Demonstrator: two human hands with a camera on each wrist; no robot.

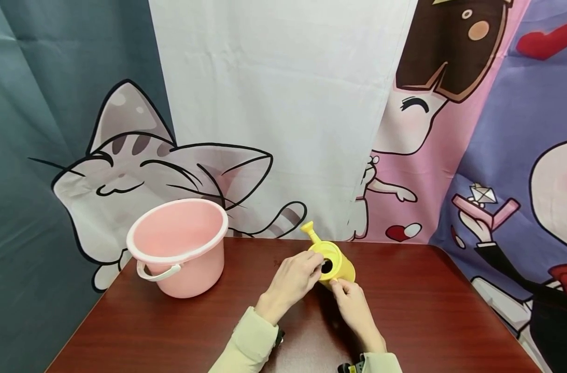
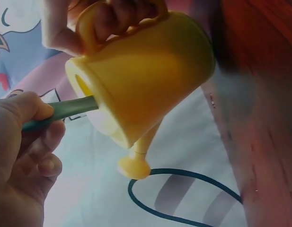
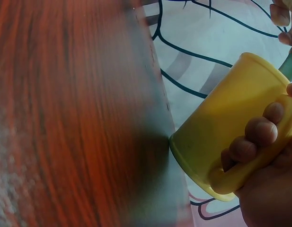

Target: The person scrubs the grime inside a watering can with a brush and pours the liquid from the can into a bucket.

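Observation:
A yellow watering can (image 1: 344, 265) stands tilted over the table, its mouth turned toward the head camera and its spout pointing to the back left. My right hand (image 1: 355, 308) grips the can's handle; in the right wrist view several fingers (image 3: 259, 131) curl round it. Between thumb and fingers, my left hand (image 1: 293, 280) pinches a green handle-like piece (image 2: 72, 109). Its far end goes into the can's mouth and is hidden there, so its kind does not show. I cannot tell whether the can's base touches the table.
On the left of the brown wooden table (image 1: 405, 290) stands a pink bucket (image 1: 192, 272) with a white handle (image 1: 157, 275) hanging at its front. A cartoon-printed cloth (image 1: 283, 93) hangs right behind the table's back edge.

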